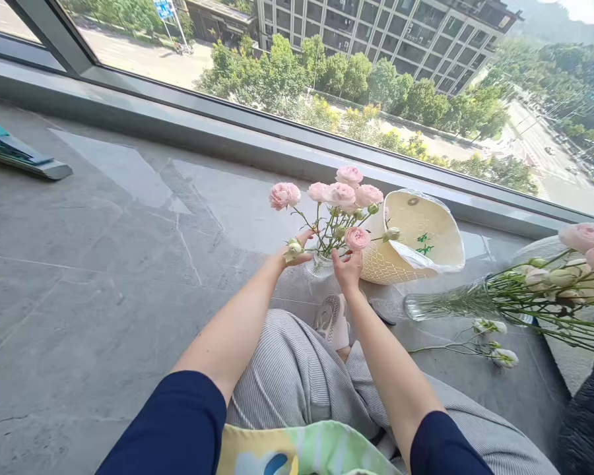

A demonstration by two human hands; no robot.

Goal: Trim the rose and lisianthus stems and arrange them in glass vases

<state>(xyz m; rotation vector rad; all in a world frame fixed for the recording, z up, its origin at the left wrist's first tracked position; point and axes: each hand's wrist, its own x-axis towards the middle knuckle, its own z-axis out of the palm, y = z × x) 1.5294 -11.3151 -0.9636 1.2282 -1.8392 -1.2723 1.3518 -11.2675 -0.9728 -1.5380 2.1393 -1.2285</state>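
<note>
Vase (321,266): clear glass, upright on floor (129,297), mid-scene, partly hidden. Flowers (342,194): pale pink, full open blooms plus greenish-white buds; green stems in vase, heads fanned above it, one pink bloom set out far left.

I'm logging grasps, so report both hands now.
Left hand: open, fingers and thumb parted beside the flower stems.
Right hand: fingers bent near the rim of the glass vase; whether it grips anything cannot be told.
</note>
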